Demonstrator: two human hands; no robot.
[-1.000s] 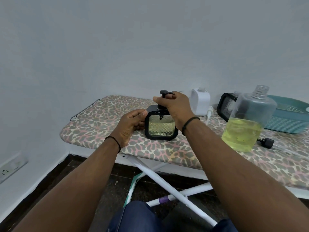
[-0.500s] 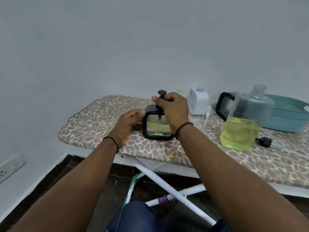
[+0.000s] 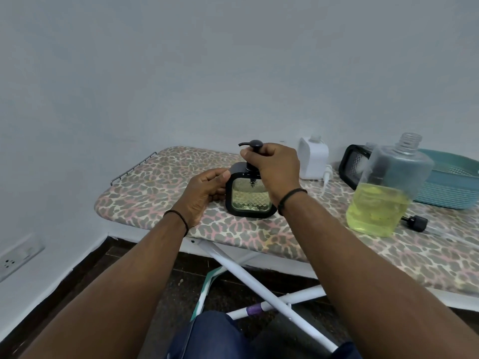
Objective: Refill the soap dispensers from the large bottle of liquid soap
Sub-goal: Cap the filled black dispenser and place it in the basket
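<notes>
Both forearms are bare from the bottom edge of the view up to the wrists; no sleeves show anywhere. The left hand (image 3: pixel 207 193) has a thin black band (image 3: pixel 178 216) at its wrist, narrow like a cord or a string of small beads, lying snug round the wrist. The right hand (image 3: pixel 274 172) wears a matching black band (image 3: pixel 291 196), equally thin and dark, sitting just behind the wrist bone. No rings or watch can be seen on the fingers (image 3: pixel 248 152) or wrists. At 6 o'clock in the view, the person's lap shows dark navy-blue trousers (image 3: pixel 215 335), the cloth plain and smooth, with a seam or pocket edge running along it.
</notes>
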